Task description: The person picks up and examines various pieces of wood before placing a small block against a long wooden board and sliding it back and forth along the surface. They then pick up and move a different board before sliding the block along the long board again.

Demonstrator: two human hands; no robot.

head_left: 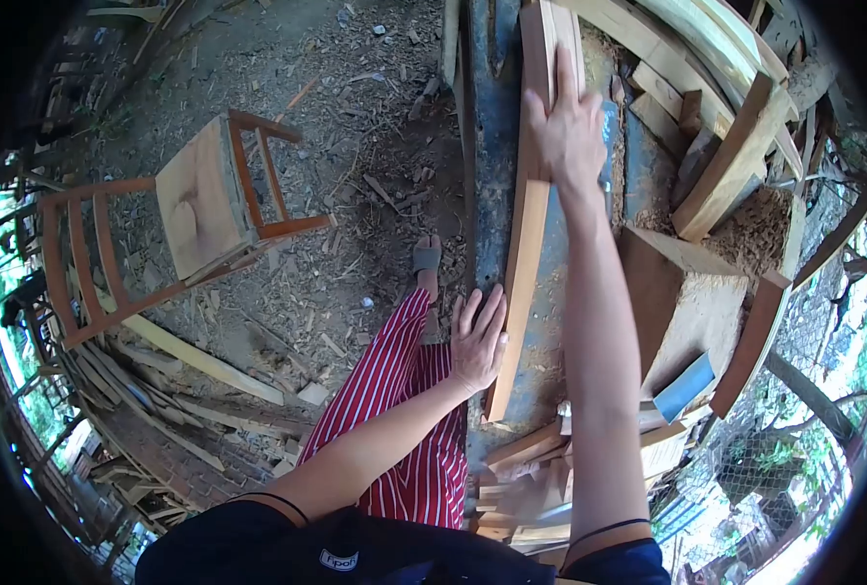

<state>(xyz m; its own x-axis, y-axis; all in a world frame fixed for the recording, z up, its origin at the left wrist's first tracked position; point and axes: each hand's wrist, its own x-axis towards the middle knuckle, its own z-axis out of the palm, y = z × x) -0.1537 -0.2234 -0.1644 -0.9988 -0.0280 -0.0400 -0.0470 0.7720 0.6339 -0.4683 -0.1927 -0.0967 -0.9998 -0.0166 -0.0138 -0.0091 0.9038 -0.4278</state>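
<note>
Notably, uneven pressure from our right hand (572, 141), fingers spread, could skew the boards (539, 63), since our left hand (477, 346), fingers slightly parted, lies beside the strip (523, 292).

Right arm (604, 351): nearly straight, reaching far forward | Right hand (570, 136): back uppermost, index finger extended ahead, thumb spread inward | Left arm (385, 439): bent, angled forward and inward | Left hand (478, 343): nearer the body, back uppermost, fingers slightly parted
</note>
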